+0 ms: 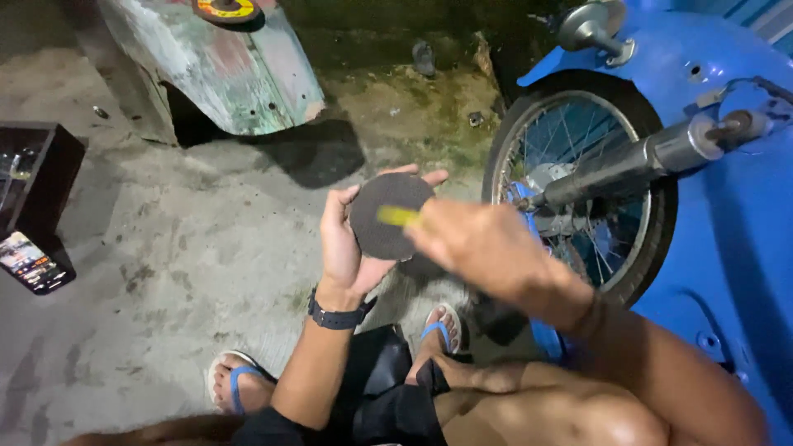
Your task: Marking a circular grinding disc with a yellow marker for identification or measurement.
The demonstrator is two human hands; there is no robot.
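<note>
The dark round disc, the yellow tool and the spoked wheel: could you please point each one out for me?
dark round disc (382, 225): head view, lower face of the disc.
yellow tool (396, 215): head view, its blurred visible end.
spoked wheel (578, 124): head view, the spokes.

Stained grey concrete floor (165, 248), mossy green patch (421, 107) at far edge. Worn, paint-flaked curved metal panel (239, 74) upper left. Dark wooden box (37, 177) at left. Blue motorcycle (727, 248), spoked wheel (578, 182), right. Dim light.
</note>
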